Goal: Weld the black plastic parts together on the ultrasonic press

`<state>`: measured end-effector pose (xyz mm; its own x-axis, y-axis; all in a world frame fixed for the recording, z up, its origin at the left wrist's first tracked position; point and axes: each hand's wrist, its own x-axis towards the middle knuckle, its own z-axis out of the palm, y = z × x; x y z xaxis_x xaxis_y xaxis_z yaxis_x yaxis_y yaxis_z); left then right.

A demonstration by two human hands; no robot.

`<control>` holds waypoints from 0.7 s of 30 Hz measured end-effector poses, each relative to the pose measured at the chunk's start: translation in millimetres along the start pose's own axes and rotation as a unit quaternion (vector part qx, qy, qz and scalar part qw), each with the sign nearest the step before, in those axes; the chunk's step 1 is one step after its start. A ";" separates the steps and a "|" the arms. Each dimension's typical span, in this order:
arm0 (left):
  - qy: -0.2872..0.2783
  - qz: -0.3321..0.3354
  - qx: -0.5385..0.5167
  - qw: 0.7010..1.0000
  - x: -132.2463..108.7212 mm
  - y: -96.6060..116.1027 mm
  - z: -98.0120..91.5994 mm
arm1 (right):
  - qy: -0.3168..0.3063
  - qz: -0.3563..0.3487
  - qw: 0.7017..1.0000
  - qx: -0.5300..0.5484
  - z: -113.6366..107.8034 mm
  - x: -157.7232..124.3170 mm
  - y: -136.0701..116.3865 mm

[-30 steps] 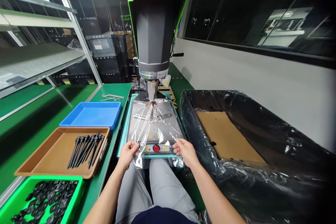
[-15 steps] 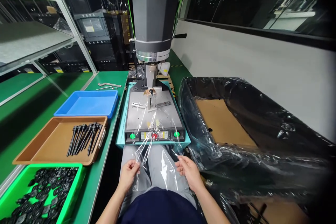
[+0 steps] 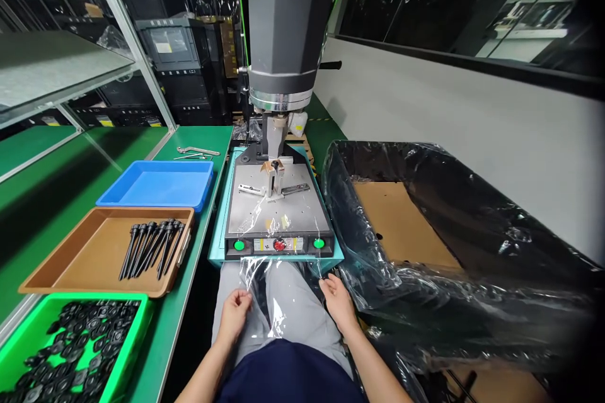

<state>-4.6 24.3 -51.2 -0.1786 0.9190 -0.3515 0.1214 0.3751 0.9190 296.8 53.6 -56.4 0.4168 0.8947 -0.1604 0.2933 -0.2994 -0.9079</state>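
A thin, shiny sheet of clear plastic film (image 3: pixel 278 318) stretches over my lap and up across the front of the machine's plate. My left hand (image 3: pixel 236 310) pinches its left side between thumb and fingers, beside my knee. On the other side, my right hand (image 3: pixel 338 303) pinches the film's right edge with its fingertips. Ahead stands a press machine (image 3: pixel 281 25) with a grey metal plate (image 3: pixel 255 220). A small metal fixture (image 3: pixel 274 181) rises from the plate, under the press head. Two green buttons and a red button (image 3: pixel 280 244) line the machine's front, seen partly through the film.
Left, on a green bench, are a blue tray (image 3: pixel 165 184), a brown tray (image 3: pixel 89 252) with several black rod-like parts (image 3: pixel 151 249), and a green tray (image 3: pixel 142 334) of small black parts. Wrenches (image 3: pixel 198 151) lie behind. Right stands a large plastic-lined bin (image 3: pixel 472 289) with cardboard inside.
The film's far part has come down lower over the plate, and its creases have loosened. Both hands keep their pinch, with only slight shifts. My view has tilted a little.
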 end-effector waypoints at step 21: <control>0.058 -0.013 0.190 0.980 9.0 15.2 -45.1 | -0.075 -0.355 0.927 -0.093 111.0 193.1 -304.0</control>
<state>-48.4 32.8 -32.4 -0.2939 0.8968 -0.3308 0.4663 0.4366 0.7693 192.6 354.1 145.6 -0.0581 0.9198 0.3880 0.5968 0.3436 -0.7251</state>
